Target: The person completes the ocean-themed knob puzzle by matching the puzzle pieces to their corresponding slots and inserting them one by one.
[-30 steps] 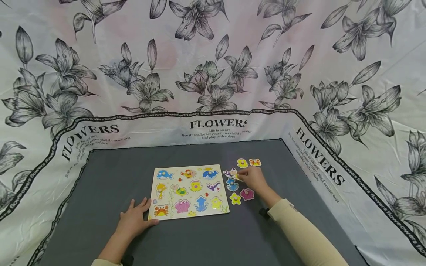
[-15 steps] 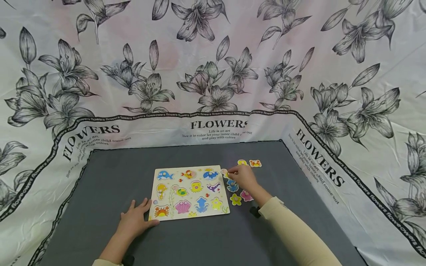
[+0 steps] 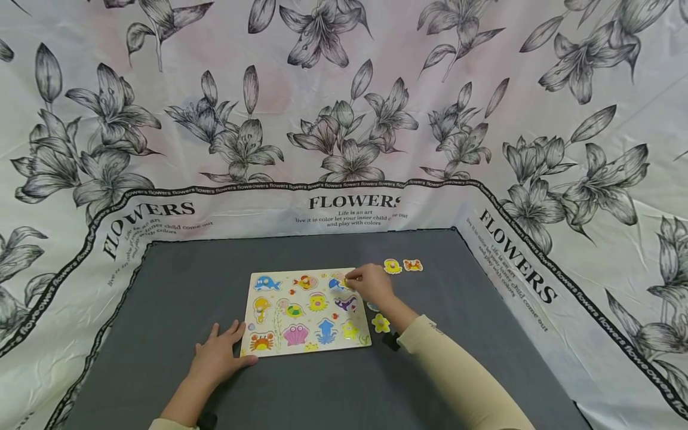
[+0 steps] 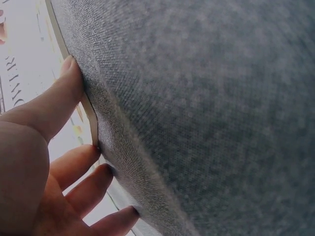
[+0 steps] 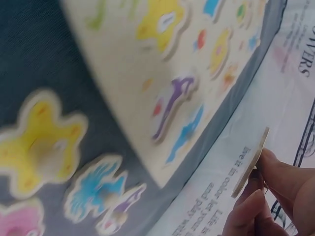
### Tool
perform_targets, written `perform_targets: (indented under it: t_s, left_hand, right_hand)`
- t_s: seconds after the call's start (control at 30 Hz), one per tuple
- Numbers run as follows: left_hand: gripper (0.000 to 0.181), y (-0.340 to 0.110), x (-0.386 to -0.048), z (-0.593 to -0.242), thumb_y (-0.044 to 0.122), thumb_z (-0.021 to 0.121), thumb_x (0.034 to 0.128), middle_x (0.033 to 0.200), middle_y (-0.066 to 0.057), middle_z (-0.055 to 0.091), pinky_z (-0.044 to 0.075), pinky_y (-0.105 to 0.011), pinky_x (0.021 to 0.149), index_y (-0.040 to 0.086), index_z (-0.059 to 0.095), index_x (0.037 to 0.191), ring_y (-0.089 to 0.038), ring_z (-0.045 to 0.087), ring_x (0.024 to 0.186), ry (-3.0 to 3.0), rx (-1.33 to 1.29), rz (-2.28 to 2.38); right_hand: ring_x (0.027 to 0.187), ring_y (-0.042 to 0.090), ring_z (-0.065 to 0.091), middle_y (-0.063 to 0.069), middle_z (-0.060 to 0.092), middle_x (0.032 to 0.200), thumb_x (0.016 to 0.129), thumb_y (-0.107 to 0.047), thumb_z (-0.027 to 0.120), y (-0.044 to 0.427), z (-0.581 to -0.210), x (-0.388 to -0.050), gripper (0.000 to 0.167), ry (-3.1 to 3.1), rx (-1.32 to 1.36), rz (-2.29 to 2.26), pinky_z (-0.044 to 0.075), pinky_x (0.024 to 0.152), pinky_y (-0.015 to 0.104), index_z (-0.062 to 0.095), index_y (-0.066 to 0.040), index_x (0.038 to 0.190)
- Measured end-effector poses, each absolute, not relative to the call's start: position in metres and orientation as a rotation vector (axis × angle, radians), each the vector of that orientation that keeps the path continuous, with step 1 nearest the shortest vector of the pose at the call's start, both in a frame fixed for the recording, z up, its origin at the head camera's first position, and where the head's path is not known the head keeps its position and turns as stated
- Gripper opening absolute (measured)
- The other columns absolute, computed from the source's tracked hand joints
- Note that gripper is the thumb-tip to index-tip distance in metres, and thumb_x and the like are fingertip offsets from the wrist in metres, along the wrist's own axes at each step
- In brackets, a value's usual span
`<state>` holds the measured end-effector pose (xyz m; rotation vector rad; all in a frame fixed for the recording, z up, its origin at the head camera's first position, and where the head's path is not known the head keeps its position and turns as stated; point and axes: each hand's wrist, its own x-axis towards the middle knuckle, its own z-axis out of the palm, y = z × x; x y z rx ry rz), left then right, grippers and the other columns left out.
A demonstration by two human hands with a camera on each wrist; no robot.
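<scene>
A pale wooden peg puzzle board (image 3: pixel 309 352) with colourful sea animals lies on the dark tabletop. My left hand (image 3: pixel 215 353) rests at its near left corner, thumb on the front edge and straight fingers against the left side. My right hand (image 3: pixel 373 283) pinches a thin wooden puzzle piece (image 5: pixel 250 164) over the board's far right corner. That piece shows edge-on in the right wrist view, so its picture cannot be made out. Beside the board lie a yellow star piece (image 5: pixel 42 142), a blue piece (image 5: pixel 93 191), a purple piece (image 5: pixel 120 209) and a pink piece (image 5: pixel 19 221).
Farther back on the right lie a yellow piece (image 3: pixel 392 266) and an orange crab piece (image 3: pixel 412 265). Grey cloth (image 3: pixel 188 269) covers the table. A flower-printed curtain (image 3: pixel 355 143) rises along the table's back and sides.
My right hand has moved left, carrying a piece from the loose pieces to over the board's far right corner. My left hand has stayed at the board's corner.
</scene>
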<state>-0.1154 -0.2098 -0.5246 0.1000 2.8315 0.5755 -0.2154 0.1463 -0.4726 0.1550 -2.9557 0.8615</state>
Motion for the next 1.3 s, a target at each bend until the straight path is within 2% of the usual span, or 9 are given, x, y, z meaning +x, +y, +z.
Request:
perform_targets:
  t_s: [0.33, 0.53, 0.83, 0.97, 1.3]
  left_hand:
    - [0.101, -0.215, -0.116, -0.524, 0.059, 0.081, 0.0752, 0.158, -0.022, 0.037, 0.021, -0.085, 0.102, 0.007, 0.043, 0.154, -0.058, 0.018, 0.146, 2.834, 0.095, 0.577]
    - [0.102, -0.217, -0.117, -0.527, 0.06, 0.08, 0.0747, 0.159, -0.022, 0.037, 0.021, -0.085, 0.102, 0.008, 0.042, 0.154, -0.058, 0.017, 0.147, 2.833, 0.097, 0.576]
    - [0.1, -0.216, -0.116, -0.525, 0.058, 0.081, 0.0761, 0.159, -0.021, 0.037, 0.02, -0.085, 0.102, 0.009, 0.042, 0.154, -0.057, 0.017, 0.147, 2.826, 0.101, 0.585]
    - [0.1, -0.215, -0.116, -0.524, 0.058, 0.081, 0.0763, 0.159, -0.021, 0.037, 0.021, -0.084, 0.103, 0.008, 0.042, 0.154, -0.056, 0.017, 0.148, 2.831, 0.101, 0.588]
    - [0.099, -0.212, -0.116, -0.526, 0.057, 0.082, 0.0762, 0.159, -0.021, 0.038, 0.021, -0.084, 0.103, 0.008, 0.043, 0.154, -0.057, 0.018, 0.147, 2.838, 0.1, 0.595]
  right_hand:
    - [0.064, 0.006, 0.064, -0.004, 0.077, 0.083, 0.091, -0.024, 0.077, 0.114, -0.471, -0.218, 0.013, -2.922, 0.287, 0.996, 0.049, 0.055, 0.026, 0.083, -0.018, 0.101]
    - [0.07, 0.014, 0.072, -0.003, 0.078, 0.084, 0.092, -0.023, 0.076, 0.09, -0.472, -0.216, 0.013, -2.943, 0.333, 1.05, 0.05, 0.054, 0.027, 0.083, -0.017, 0.102]
    - [0.067, 0.002, 0.061, -0.008, 0.077, 0.088, 0.091, -0.026, 0.077, 0.065, -0.478, -0.212, 0.009, -2.955, 0.376, 0.972, 0.048, 0.056, 0.023, 0.083, -0.021, 0.096]
    - [0.067, 0.002, 0.061, -0.008, 0.077, 0.09, 0.089, -0.026, 0.079, 0.057, -0.483, -0.211, 0.008, -2.987, 0.353, 0.992, 0.049, 0.058, 0.023, 0.084, -0.021, 0.094]
    - [0.082, 0.006, 0.066, -0.011, 0.077, 0.092, 0.087, -0.029, 0.082, 0.038, -0.497, -0.209, 0.006, -3.041, 0.317, 0.955, 0.052, 0.067, 0.025, 0.084, -0.025, 0.091]
